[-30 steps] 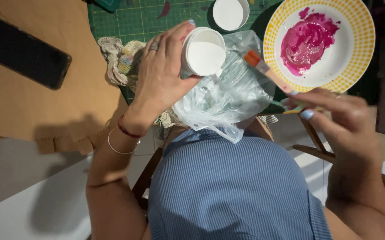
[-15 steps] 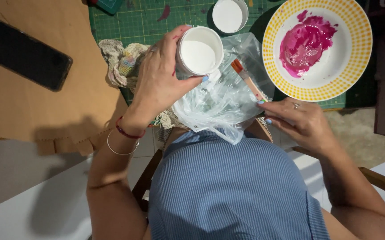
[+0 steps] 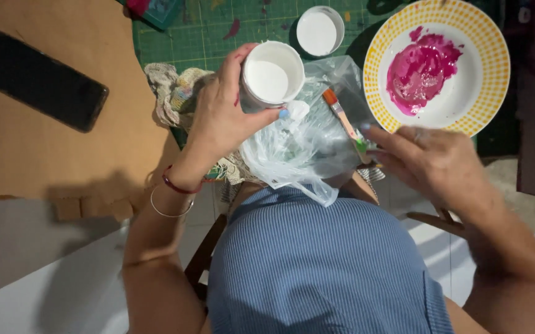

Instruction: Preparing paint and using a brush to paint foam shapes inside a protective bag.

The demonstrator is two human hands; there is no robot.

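My left hand [image 3: 221, 124] grips a small white jar [image 3: 270, 77] of white paint and holds it upright over a crumpled clear plastic bag [image 3: 298, 148] on my lap. A paintbrush [image 3: 339, 112] with orange bristles lies slanted across the bag. My right hand [image 3: 434, 167] pinches the lower end of its handle between thumb and fingers. The bristle tip points up toward the jar, a little to its right.
A yellow-rimmed white plate [image 3: 496, 62] with pink paint sits at the upper right on a green cutting mat [image 3: 212, 37]. The jar's white lid [image 3: 320, 31] lies above the jar. A rag [image 3: 168, 93], brown cardboard [image 3: 51, 154] and a black phone [image 3: 42, 80] lie to the left.
My right hand brought the brush down from beside the plate onto the bag, then slid right. The jar has tipped more upright in my left hand.
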